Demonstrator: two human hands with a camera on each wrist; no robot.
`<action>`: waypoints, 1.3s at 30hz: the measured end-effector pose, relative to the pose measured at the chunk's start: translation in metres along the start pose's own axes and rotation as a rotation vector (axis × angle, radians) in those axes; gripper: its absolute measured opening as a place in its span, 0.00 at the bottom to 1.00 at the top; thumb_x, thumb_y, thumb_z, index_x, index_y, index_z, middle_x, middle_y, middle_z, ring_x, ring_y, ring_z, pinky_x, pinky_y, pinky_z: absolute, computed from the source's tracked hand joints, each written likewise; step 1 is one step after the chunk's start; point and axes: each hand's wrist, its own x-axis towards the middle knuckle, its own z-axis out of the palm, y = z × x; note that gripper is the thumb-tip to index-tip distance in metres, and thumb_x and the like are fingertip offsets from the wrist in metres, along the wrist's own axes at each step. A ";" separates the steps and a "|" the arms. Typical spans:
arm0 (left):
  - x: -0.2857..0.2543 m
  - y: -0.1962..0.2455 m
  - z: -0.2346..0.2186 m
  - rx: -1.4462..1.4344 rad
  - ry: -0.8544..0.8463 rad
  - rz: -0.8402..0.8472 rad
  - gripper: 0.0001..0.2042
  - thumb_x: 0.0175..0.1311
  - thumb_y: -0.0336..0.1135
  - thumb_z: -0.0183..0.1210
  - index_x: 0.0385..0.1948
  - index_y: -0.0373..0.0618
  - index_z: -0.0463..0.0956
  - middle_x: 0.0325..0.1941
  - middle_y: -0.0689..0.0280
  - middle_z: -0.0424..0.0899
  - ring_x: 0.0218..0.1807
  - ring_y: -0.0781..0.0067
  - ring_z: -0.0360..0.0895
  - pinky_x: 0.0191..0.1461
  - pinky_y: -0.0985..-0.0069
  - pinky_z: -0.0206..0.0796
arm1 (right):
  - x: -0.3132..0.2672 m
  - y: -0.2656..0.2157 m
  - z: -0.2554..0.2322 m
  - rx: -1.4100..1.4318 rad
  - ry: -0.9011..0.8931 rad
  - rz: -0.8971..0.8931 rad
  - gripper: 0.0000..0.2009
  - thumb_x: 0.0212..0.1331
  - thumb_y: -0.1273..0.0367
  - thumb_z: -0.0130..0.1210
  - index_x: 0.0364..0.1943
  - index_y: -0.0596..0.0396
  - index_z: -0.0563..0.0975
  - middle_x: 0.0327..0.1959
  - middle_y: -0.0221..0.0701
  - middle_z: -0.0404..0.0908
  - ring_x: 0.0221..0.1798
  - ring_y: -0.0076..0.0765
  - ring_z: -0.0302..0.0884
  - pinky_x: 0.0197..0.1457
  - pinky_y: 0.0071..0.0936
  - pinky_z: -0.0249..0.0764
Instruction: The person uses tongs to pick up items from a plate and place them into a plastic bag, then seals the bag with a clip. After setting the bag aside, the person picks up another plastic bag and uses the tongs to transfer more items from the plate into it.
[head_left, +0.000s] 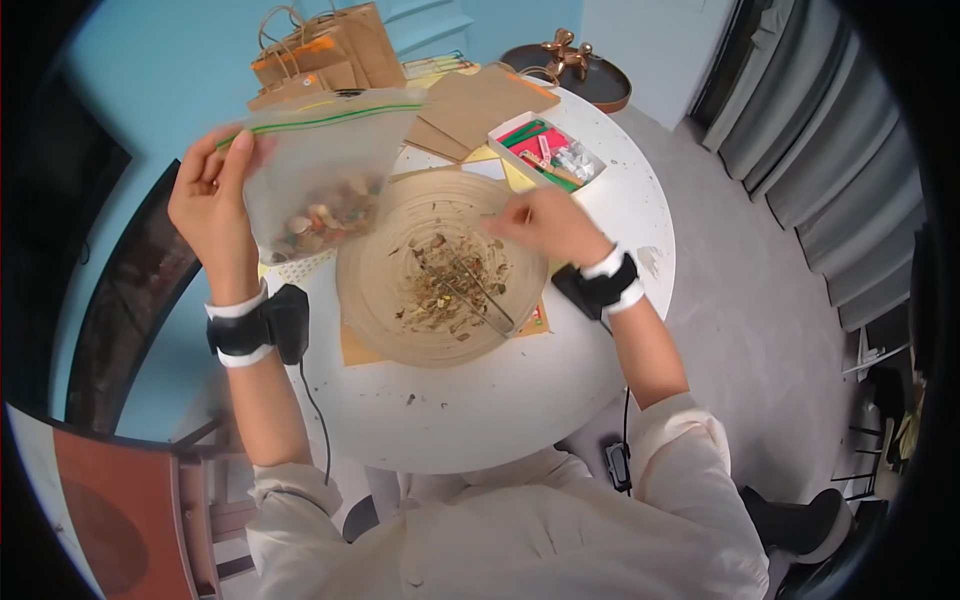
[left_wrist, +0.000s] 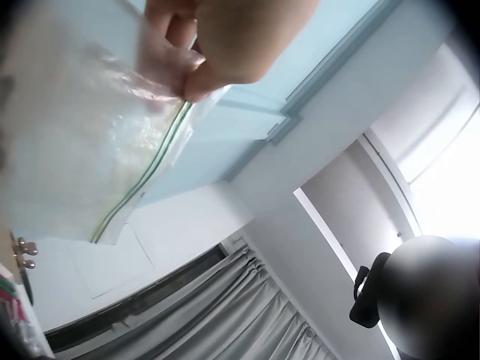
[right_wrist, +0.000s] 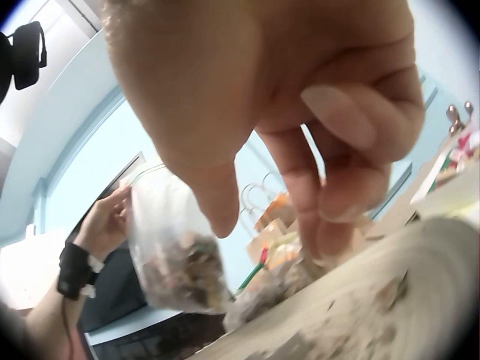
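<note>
My left hand (head_left: 215, 195) pinches a clear zip bag (head_left: 335, 150) by the top corner, beside its green-lined zip strip. The bag hangs tilted over the left side of a wide, pale bowl (head_left: 375, 290), with mixed dried brown and orange pieces (head_left: 325, 220) gathered in its bottom. My right hand (head_left: 550, 225) is over the bowl's right rim, fingers loosely bent, thumb apart from them, with nothing seen between them in the right wrist view. Dry, crumbled plant-like bits (head_left: 435, 290) cover the bowl's floor, and slim metal tongs (head_left: 490, 300) lie on them.
Behind the bowl stand brown paper bags (head_left: 350, 50), with flat ones (head_left: 470, 110) lying nearer. A white box (head_left: 550, 150) of small colourful items sits at the back right of the round white table (head_left: 480, 420). Crumbs dot the tabletop, and cables hang from both wrist cameras.
</note>
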 end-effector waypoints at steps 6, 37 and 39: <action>-0.019 -0.011 -0.002 -0.022 0.114 0.014 0.10 0.65 0.26 0.62 0.44 0.32 0.77 0.38 0.61 0.85 0.40 0.75 0.83 0.48 0.80 0.73 | -0.038 -0.046 0.046 -0.362 -0.150 -0.064 0.20 0.44 0.54 0.65 0.22 0.61 0.80 0.22 0.47 0.79 0.31 0.57 0.79 0.37 0.46 0.75; -0.058 -0.018 0.009 -0.359 0.028 -0.213 0.09 0.66 0.26 0.59 0.45 0.34 0.75 0.40 0.63 0.85 0.41 0.80 0.80 0.46 0.84 0.68 | -0.007 -0.054 0.004 0.314 0.377 -0.182 0.37 0.47 0.62 0.72 0.62 0.61 0.70 0.53 0.36 0.78 0.57 0.35 0.75 0.53 0.30 0.75; -0.063 -0.013 0.007 -0.378 -0.019 -0.252 0.09 0.67 0.27 0.59 0.45 0.35 0.75 0.40 0.63 0.85 0.42 0.80 0.80 0.48 0.83 0.69 | 0.006 -0.072 0.009 0.664 0.318 -0.226 0.30 0.51 0.65 0.70 0.58 0.62 0.74 0.51 0.36 0.81 0.53 0.29 0.78 0.50 0.26 0.76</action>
